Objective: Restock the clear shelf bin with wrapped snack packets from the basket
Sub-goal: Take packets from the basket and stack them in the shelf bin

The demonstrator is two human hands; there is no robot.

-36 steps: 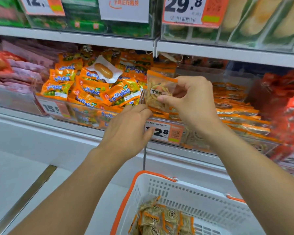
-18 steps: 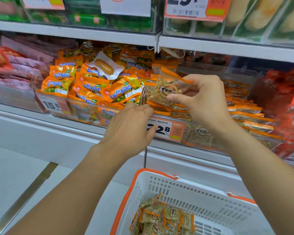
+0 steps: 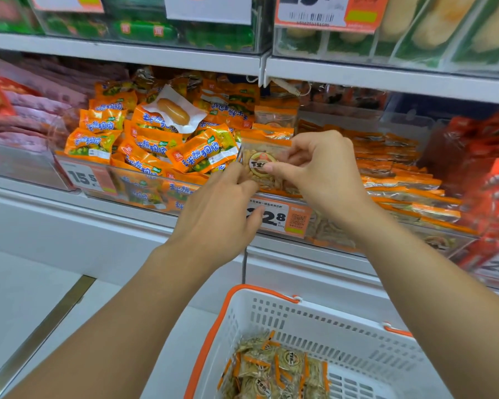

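Mid-frame, the right hand [image 3: 323, 174] and left hand [image 3: 222, 208] both pinch one packet [image 3: 261, 162] above the bin [image 3: 343, 240]; loosely dropped, it could slide off the stack

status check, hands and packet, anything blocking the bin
Both hands, left and right, pinch one packet. Packet at the bin front, not yet laid down. More packets in basket. Nothing blocking.

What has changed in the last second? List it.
The right hand has lowered its snack packet from upright above the clear bin down to the bin's front edge. The left hand has risen to pinch the packet's left edge. The basket and its packets are unchanged.
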